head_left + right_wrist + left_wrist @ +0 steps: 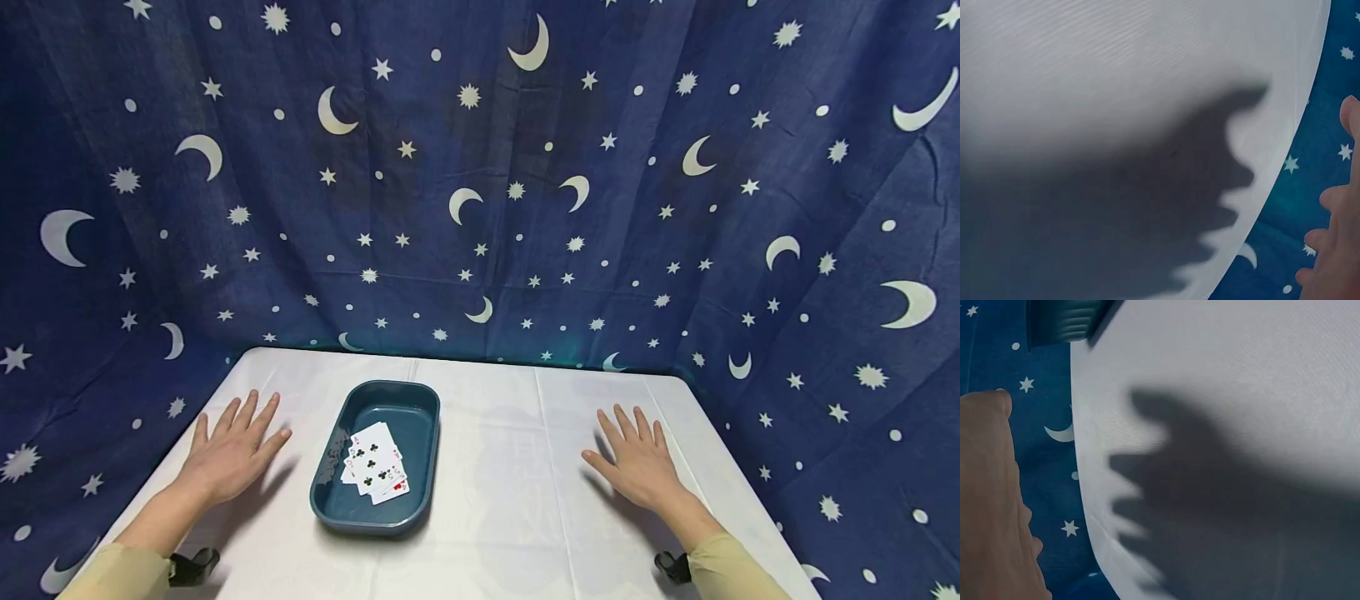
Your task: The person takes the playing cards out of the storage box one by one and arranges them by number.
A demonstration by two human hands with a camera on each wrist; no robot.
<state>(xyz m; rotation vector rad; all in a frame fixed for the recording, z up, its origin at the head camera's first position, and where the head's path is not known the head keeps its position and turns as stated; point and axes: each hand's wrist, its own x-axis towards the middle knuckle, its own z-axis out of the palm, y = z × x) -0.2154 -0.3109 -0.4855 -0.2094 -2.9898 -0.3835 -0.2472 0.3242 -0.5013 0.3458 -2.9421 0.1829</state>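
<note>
Your left hand [227, 457] and right hand [640, 468] hover well apart, fingers spread, above the white tabletop [498, 492]; overlapping playing cards [375, 462] lie in the blue tray [416, 433] between them, nearer your left hand.

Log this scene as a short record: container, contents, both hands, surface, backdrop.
container: dark teal tray, nearer the left hand
contents: overlapping playing cards, face up, clubs on the top one
left hand: fingers spread, palm down, holding nothing
right hand: fingers spread, palm down, holding nothing
surface: white tabletop
backdrop: blue curtain with pale moons and stars
</note>
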